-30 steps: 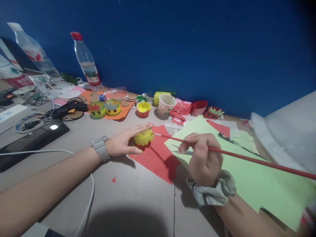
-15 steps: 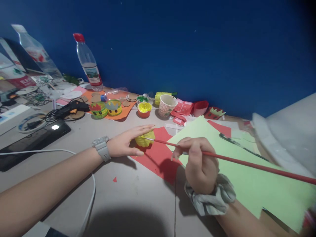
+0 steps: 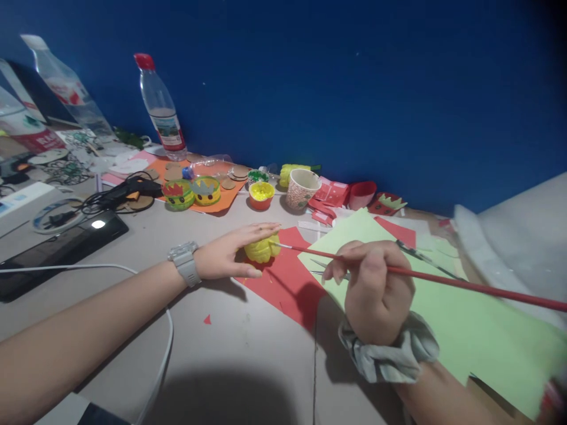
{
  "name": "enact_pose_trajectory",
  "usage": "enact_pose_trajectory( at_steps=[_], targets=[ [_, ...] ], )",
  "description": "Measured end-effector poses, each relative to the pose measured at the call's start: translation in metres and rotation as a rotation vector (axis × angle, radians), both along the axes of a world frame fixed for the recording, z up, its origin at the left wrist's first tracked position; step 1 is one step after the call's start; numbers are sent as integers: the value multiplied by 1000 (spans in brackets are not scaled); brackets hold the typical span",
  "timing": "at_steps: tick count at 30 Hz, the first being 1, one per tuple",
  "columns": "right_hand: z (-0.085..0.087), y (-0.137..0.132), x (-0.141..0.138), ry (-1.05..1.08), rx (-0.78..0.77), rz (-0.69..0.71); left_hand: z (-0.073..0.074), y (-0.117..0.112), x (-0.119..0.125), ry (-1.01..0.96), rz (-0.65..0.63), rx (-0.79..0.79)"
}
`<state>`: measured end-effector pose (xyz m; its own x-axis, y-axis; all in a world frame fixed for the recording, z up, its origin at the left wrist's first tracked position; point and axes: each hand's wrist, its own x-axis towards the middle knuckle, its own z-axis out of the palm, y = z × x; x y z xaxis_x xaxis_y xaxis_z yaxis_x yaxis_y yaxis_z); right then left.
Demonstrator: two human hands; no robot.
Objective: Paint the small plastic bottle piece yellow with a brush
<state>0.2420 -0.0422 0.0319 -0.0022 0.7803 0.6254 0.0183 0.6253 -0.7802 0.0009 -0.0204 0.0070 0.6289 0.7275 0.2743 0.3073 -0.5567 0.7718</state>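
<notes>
A small yellow, ridged, pumpkin-like piece (image 3: 262, 250) stands on a sheet of red paper (image 3: 290, 295). My left hand (image 3: 225, 254) steadies it, with the fingers over its top and the thumb low at its near side. A paintbrush (image 3: 443, 280) with a long red handle is pinched in my right hand (image 3: 378, 289). Its tip meets the right side of the yellow piece. Thin metal points, perhaps scissors (image 3: 317, 273), show beside my right fingers; the rest is hidden behind the hand.
Beyond my hands stand a small pot of yellow paint (image 3: 261, 195), a pot of green paint (image 3: 257, 177) and a patterned paper cup (image 3: 303, 189). Light green paper (image 3: 447, 330) lies under my right arm. A red-capped bottle (image 3: 162, 112) and a power strip (image 3: 66, 251) are on the left.
My right hand has drawn back a little to the right with the paintbrush. The tip has shifted from the front of the yellow piece to its right side. My left hand stays on it.
</notes>
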Motion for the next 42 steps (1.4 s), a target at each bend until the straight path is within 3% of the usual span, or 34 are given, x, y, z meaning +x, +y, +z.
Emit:
enact_pose_trajectory(
  at_steps=[2, 7, 11, 15, 20, 33, 42],
  targets=[
    [0, 0, 0, -10, 17, 49, -1, 0, 0, -7, -9, 12],
    [-2, 4, 2, 17, -58, -55, -3, 0, -1, 4, 9, 5],
    [-4, 10, 5, 62, -120, 7, -4, -1, -2, 2, -2, 7],
    [-4, 15, 8, 97, -147, -38, -6, 1, -3, -20, -11, 20],
    [-4, 15, 7, 137, -189, 64, -8, 2, -4, 6, -2, 29],
    [-1, 13, 6, 129, -177, -15, -5, 2, -2, -23, -25, 26],
    [1, 16, 8, 126, -176, 8, -9, 3, -4, -46, -3, 5]
  ],
)
